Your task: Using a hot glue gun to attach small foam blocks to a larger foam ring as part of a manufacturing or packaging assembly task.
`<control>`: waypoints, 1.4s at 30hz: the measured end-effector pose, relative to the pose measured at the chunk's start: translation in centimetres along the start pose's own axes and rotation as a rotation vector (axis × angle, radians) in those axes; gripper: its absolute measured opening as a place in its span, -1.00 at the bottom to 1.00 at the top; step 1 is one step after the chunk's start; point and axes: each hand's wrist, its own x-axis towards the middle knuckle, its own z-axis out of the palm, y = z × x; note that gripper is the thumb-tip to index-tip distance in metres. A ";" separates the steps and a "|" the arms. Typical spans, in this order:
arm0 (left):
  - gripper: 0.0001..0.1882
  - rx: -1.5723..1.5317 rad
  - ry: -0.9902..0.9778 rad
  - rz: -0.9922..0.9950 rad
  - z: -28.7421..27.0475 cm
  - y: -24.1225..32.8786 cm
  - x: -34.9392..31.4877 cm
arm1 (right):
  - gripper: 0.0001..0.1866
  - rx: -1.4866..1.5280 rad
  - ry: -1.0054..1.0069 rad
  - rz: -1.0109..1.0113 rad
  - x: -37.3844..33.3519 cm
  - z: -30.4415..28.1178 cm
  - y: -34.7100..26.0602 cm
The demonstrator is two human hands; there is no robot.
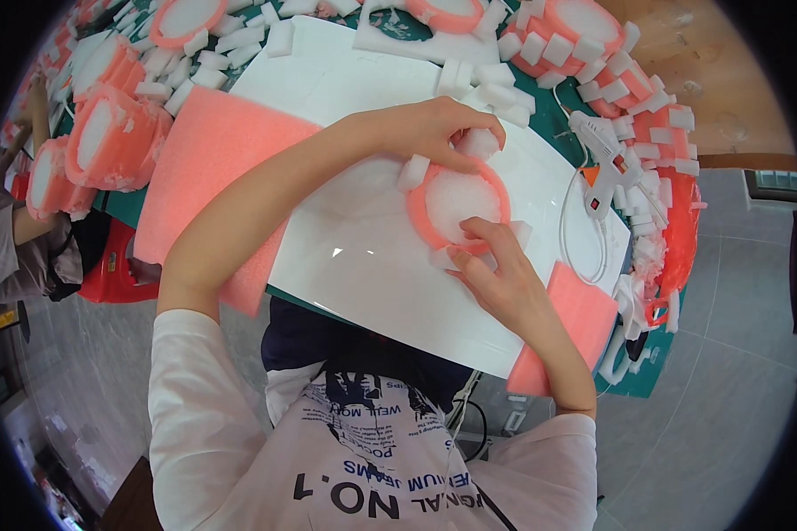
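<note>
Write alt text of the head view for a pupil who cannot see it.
A person's left hand holds a white foam block at the far edge of a round pink-rimmed foam piece, while the right hand is at its near edge. The piece lies on a white board, with a glue gun to the right.

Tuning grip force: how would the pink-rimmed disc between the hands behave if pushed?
The pink-rimmed disc looks foam-like, so probably light and squashy. Lying flat on the glossy white board, it likely slides rather than rolls.

White blocks [479,142] partly hidden by hands [432,129]
</note>
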 end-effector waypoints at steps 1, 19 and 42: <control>-0.65 0.010 0.002 -0.009 0.0 0.0 0.0 | -0.70 0.002 0.001 0.001 0.0 0.1 0.0; -0.62 0.031 -0.017 -0.036 -0.2 0.1 0.2 | -0.71 0.015 0.173 0.067 -0.1 2.0 -0.9; -0.61 0.037 -0.023 -0.101 -0.6 0.7 0.6 | -0.42 0.049 0.164 0.132 -0.7 2.7 -0.5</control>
